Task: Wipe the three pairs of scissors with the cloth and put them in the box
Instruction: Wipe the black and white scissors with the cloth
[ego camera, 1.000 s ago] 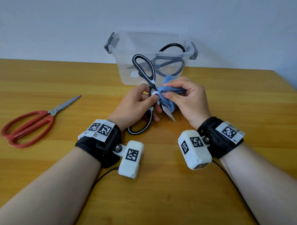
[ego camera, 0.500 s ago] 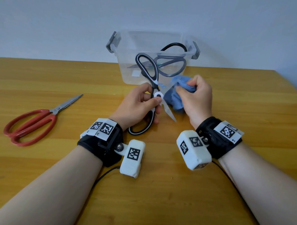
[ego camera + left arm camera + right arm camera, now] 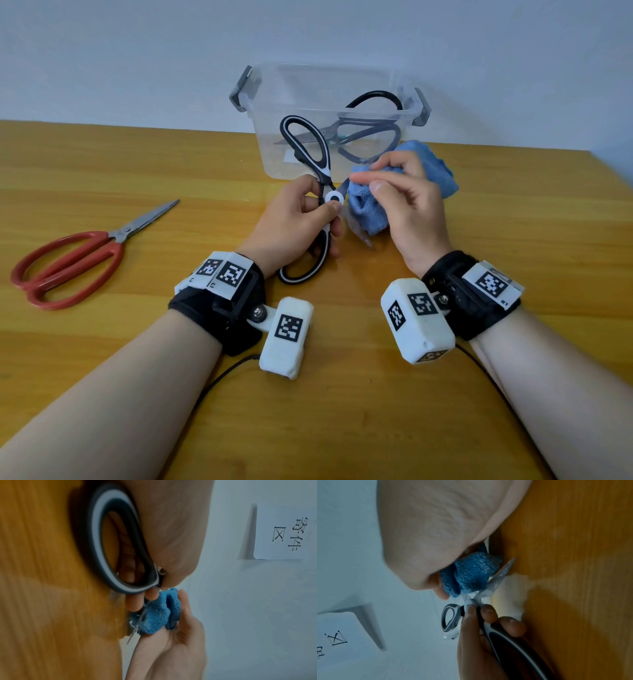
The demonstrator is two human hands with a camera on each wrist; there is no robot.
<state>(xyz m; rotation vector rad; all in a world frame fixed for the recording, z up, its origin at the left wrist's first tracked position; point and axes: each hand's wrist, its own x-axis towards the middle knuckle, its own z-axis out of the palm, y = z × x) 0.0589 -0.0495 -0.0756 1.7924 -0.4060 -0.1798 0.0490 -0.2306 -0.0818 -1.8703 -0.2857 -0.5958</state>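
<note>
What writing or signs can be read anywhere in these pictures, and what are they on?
"寄件区": white paper sheet on the pale wall, left wrist view.
"区": same sheet, right wrist view; remaining characters cut off.
Black-and-white square code tags on the wrist cameras: patterns, no words.
White label on the clear plastic box: unreadable.

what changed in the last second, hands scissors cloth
The right hand lifted the blue cloth off the blade, regathered it, and brought it back beside the open blades. The left hand kept holding the black-and-white scissors at the pivot. Red scissors and box stayed put.
</note>
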